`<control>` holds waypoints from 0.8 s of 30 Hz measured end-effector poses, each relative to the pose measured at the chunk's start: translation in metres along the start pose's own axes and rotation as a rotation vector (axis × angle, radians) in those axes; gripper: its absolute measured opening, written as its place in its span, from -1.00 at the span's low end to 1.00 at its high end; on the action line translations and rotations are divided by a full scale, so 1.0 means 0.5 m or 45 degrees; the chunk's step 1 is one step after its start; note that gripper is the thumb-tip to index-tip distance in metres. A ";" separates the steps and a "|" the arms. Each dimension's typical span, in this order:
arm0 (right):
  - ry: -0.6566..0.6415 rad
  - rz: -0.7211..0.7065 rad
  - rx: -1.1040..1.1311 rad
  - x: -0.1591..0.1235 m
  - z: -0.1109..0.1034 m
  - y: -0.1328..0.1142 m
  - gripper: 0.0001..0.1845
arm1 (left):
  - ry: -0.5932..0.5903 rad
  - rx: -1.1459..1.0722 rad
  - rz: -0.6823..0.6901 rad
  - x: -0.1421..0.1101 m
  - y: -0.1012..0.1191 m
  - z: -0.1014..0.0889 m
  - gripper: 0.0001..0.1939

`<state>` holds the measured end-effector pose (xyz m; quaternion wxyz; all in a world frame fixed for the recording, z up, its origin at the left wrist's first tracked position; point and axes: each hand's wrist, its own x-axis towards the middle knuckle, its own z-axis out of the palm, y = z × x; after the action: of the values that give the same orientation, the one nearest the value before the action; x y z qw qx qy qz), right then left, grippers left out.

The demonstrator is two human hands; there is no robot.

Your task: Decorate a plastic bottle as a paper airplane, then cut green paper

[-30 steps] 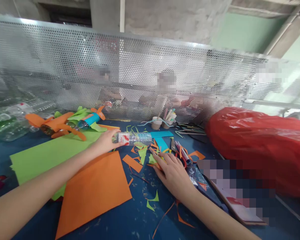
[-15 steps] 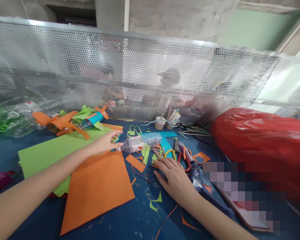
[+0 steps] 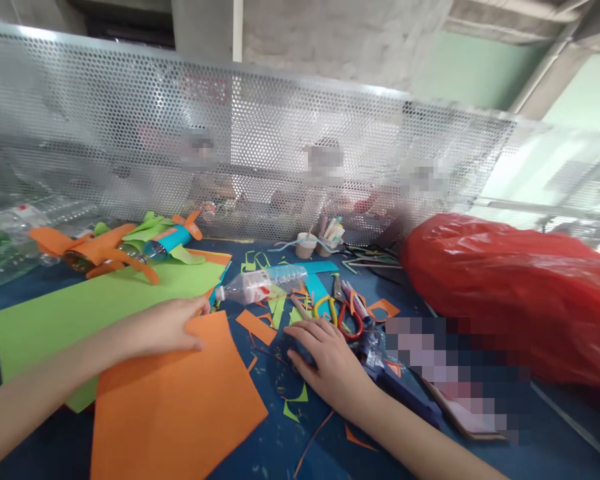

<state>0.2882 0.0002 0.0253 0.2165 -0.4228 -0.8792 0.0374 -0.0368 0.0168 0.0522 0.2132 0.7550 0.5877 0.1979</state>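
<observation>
My left hand (image 3: pixel 173 327) is at the far edge of a sheet of orange paper (image 3: pixel 175 407), its thumb on top and its fingers at the edge, partly hidden. Under that sheet lies large green paper (image 3: pixel 55 327). A clear plastic bottle (image 3: pixel 235 290) rests on its side just beyond my left hand, not touching it. My right hand (image 3: pixel 327 363) lies palm down on the blue table (image 3: pixel 260 440), fingers loosely apart, holding nothing. Beyond its fingertips are paper scraps (image 3: pixel 257 327), yellow-handled scissors (image 3: pixel 325 307) and red-handled scissors (image 3: pixel 350 327).
A dark blue glue gun (image 3: pixel 405 387) and a blurred flat object (image 3: pixel 473 417) lie right of my right hand. A big red plastic bag (image 3: pixel 500 287) bulges at the right. Paper-decorated bottles (image 3: pixel 167 243), cups of pens (image 3: pixel 307 247) and a perforated metal screen (image 3: pixel 280 153) stand behind.
My left hand has left the bottle's neck and come back toward me onto the orange sheet, which has shifted slightly nearer. The bottle stays lying; my right hand has hardly moved.
</observation>
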 end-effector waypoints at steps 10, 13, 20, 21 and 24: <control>-0.024 0.362 0.836 0.023 -0.039 0.010 -0.42 | -0.200 -0.537 0.063 0.028 0.089 0.026 -0.65; -0.070 0.352 0.477 0.054 -0.074 0.101 -0.47 | -0.170 -0.219 0.085 0.035 0.068 0.002 -0.62; -0.091 0.360 -0.236 0.146 -0.134 0.309 -0.55 | -0.206 0.261 -0.144 0.030 -0.029 -0.105 -0.53; -0.105 0.340 -0.256 0.155 -0.128 0.320 -0.52 | -0.251 0.291 -0.156 0.024 -0.036 -0.109 -0.51; -0.132 0.291 -0.333 0.170 -0.095 0.331 -0.51 | -0.340 0.345 -0.168 0.006 -0.043 -0.110 -0.45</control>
<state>0.3815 0.1651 0.0569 0.1082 -0.5420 -0.8328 -0.0312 -0.0835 0.0291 0.0861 0.1982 0.7562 0.6236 0.0005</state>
